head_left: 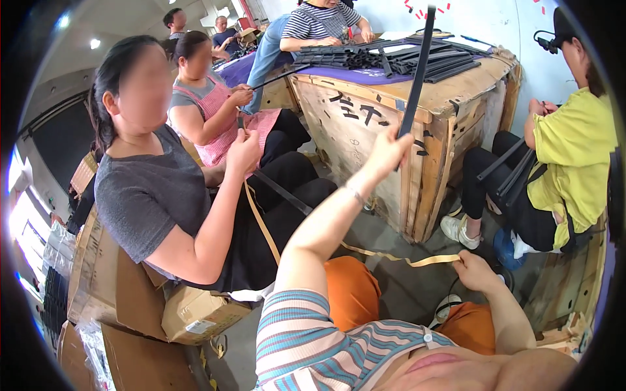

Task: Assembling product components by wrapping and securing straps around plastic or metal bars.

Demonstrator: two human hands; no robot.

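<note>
My left hand point(391, 151), raised at arm's length, is closed around a long flat black strip point(418, 77). The strip stands nearly upright, its top at the upper edge of the view. Low at the right, my right hand point(477, 271) pinches the end of a narrow yellow tape point(401, 258). That tape runs slack to the left and passes behind my left forearm. Another stretch of yellow tape point(261, 220) lies by the co-worker on the left; whether it is the same piece, I cannot tell.
A wooden crate point(372, 133) ahead bears a pile of black strips point(352, 58). Close on my left, a co-worker in grey point(163, 195) holds a black strip. At right sits a person in yellow point(570, 150) with black strips across the lap. Cardboard boxes point(195, 313) stand at lower left.
</note>
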